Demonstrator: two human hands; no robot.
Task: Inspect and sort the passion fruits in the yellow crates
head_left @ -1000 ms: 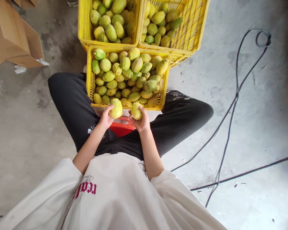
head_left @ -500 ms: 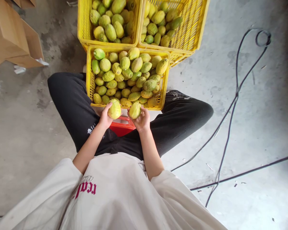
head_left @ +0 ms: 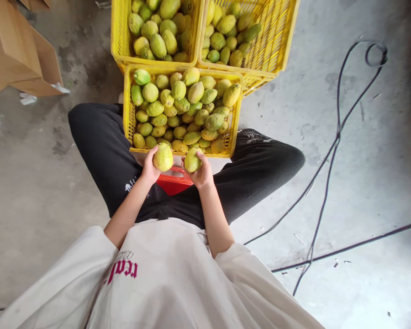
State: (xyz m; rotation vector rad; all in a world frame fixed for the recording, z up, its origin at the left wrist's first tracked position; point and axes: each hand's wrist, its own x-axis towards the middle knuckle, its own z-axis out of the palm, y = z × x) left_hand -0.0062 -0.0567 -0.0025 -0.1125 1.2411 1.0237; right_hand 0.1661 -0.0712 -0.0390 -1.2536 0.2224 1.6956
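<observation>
My left hand (head_left: 151, 167) is closed around a yellow-green lemon (head_left: 163, 157), its thumb along the fruit's side. Beside it, my right hand (head_left: 204, 172) grips a second lemon (head_left: 192, 160), with the thumb on the fruit's right side. Both fruits are held a short way apart, just over the near rim of a yellow plastic crate (head_left: 178, 69). That crate sits between my knees and holds many lemons (head_left: 178, 90) in green and yellow shades. The undersides of the held fruits and some of my fingers are hidden.
Behind the near crate stand two more yellow crates, the left one (head_left: 118, 43) and the right one (head_left: 277, 41), both with lemons. A red plastic object (head_left: 174, 185) shows between my legs. Cardboard boxes (head_left: 13, 50) lie at upper left. A black cable (head_left: 324, 162) crosses the concrete floor at right.
The lemon in my right hand has turned slightly, and my right thumb lies a little further over it. My left hand has barely moved.
</observation>
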